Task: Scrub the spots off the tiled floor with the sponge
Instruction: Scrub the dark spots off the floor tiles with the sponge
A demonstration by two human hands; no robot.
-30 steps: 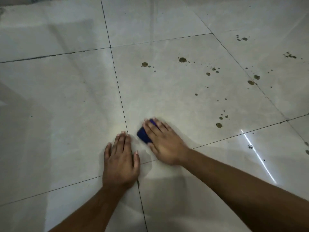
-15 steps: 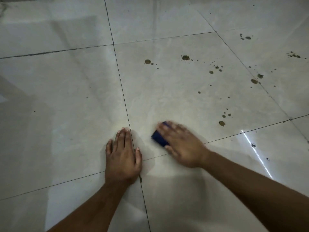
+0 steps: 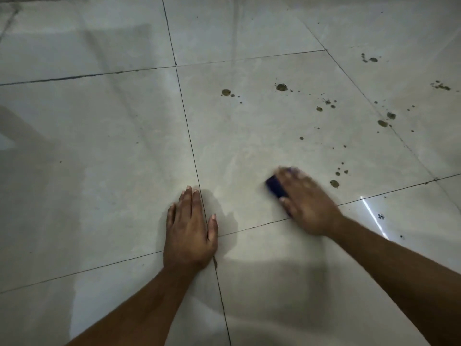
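A dark blue sponge [image 3: 275, 187] lies on the pale tiled floor [image 3: 249, 136], mostly covered by my right hand [image 3: 308, 203]. That hand is motion-blurred; its fingers lie over the sponge and the thumb is against its near side, holding it. My left hand [image 3: 189, 231] rests flat on the floor with straight fingers, across a grout line, left of the sponge. Brown spots dot the tile beyond and to the right of the sponge. The nearest spot [image 3: 334, 183] is just right of my right hand. Larger spots [image 3: 225, 92] [image 3: 281, 87] lie farther away.
More brown spots [image 3: 383, 123] [image 3: 441, 86] sit on the tiles at the right. Small dark specks [image 3: 380, 216] mark the near-right tile beside a bright streak of reflected light [image 3: 374, 218]. Dark grout lines cross the floor.
My right hand has slid the sponge to the right, away from my left hand and toward the nearest spot. The left hand has stayed planted.
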